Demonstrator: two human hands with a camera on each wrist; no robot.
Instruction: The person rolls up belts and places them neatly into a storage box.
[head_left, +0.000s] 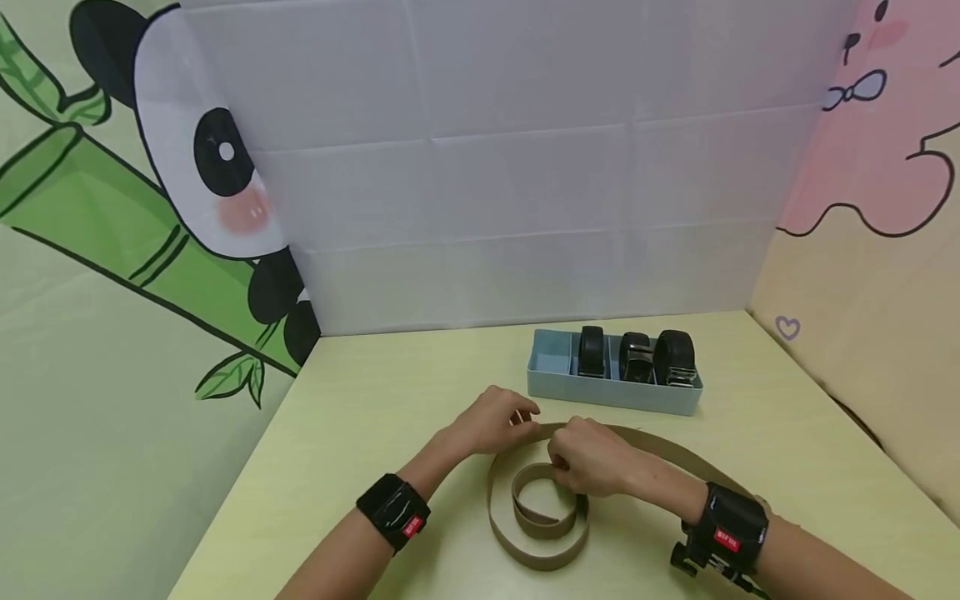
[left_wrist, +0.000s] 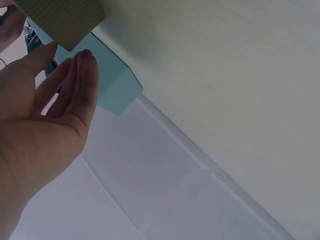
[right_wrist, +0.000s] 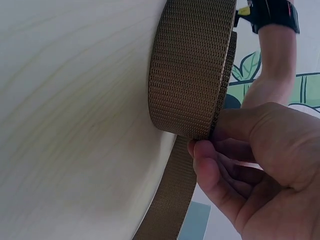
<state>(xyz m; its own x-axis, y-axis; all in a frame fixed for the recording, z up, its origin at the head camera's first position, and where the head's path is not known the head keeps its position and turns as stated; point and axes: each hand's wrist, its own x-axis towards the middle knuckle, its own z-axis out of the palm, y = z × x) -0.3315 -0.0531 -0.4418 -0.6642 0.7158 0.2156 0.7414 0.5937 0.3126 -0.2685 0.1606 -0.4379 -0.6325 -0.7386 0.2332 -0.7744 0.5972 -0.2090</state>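
A brown woven belt stands on its edge on the table in a loose coil, its long tail running right behind my right arm. My right hand pinches the inner part of the coil between thumb and fingers. In the right wrist view the belt's webbing rises beside that hand's fingertips. My left hand is at the back left of the outer loop, fingers gently bent and apart from the thumb. In the left wrist view its thumb tip is close to the webbing; I cannot tell whether they touch.
Behind the hands sits a blue-grey compartment box. Three rolled black belts stand in it, including the rightmost rolled belt; its leftmost compartment holds nothing. Cloth walls with printed cartoon animals border the pale wooden table.
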